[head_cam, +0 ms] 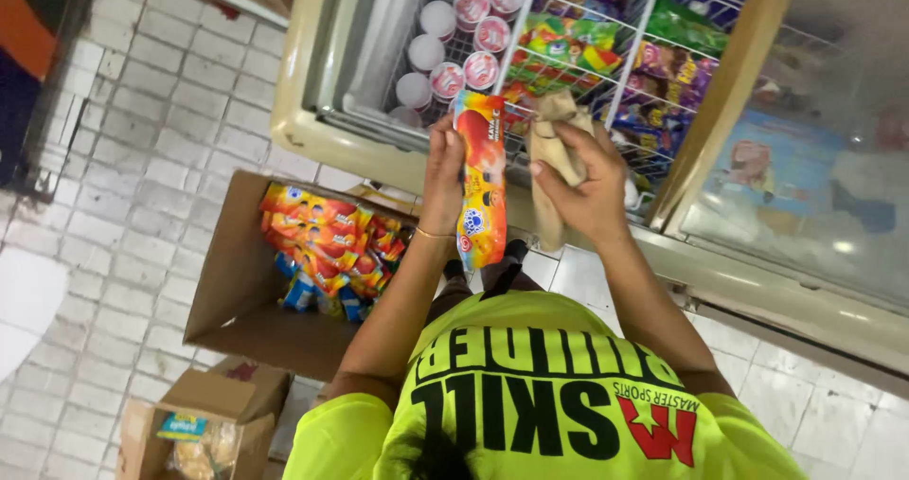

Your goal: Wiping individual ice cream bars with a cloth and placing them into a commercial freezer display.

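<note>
Step in hand: stocking the freezer [312, 139]. Left hand [442, 179], fingers closed, grips an orange ice-cream packet [481, 182] above the freezer's front edge; right hand [579, 182], fingers curled, holds a brown wrapper [549, 144]. Next move: lower the packet into a wire basket [620, 73].

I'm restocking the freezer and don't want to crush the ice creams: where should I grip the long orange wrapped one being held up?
Pinch the orange wrapped ice cream at its flat crimped end, coming from above as the left hand does. It hangs upright, so the end seal is free.
</note>
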